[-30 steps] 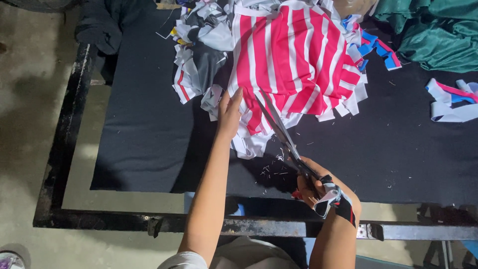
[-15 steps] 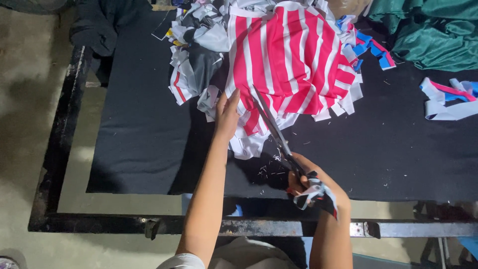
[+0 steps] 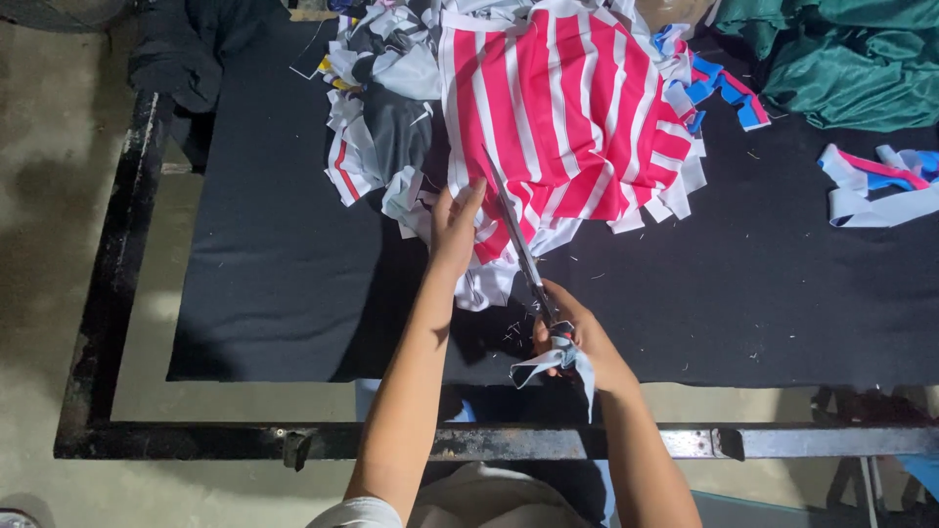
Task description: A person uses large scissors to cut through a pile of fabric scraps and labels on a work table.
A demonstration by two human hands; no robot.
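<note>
Two hands are at work over the near edge of the worktop. The right hand (image 3: 577, 337) is closed around the handles of the long metal scissors (image 3: 516, 240), and these handles are wrapped with pale blue-grey cloth strips (image 3: 558, 362), probably to soften the grip. The blades point away from the person and lie on the red and white striped fabric (image 3: 567, 117); I cannot tell if they are open or closed, because they look like one thin line.

The left hand (image 3: 455, 225) lies flat, fingers stretched, just left of the blades. It presses on the near edge of the striped fabric, it seems to keep the cloth tight and still beside the cutting line. It grasps nothing.

The striped fabric is spread in the middle of the worktop toward the far edge, and its right and near borders are already cut into short strips. Left of it, a heap of white, grey and dark cloth scraps (image 3: 377, 108) is piled. The black cloth cover (image 3: 293, 274) lies over the worktop, whose black metal frame (image 3: 108, 284) shows at the left and near edges. At the far right corner is a crumpled green fabric (image 3: 841, 59), and near the right edge some loose pink, white and blue strips (image 3: 880, 186).
</note>
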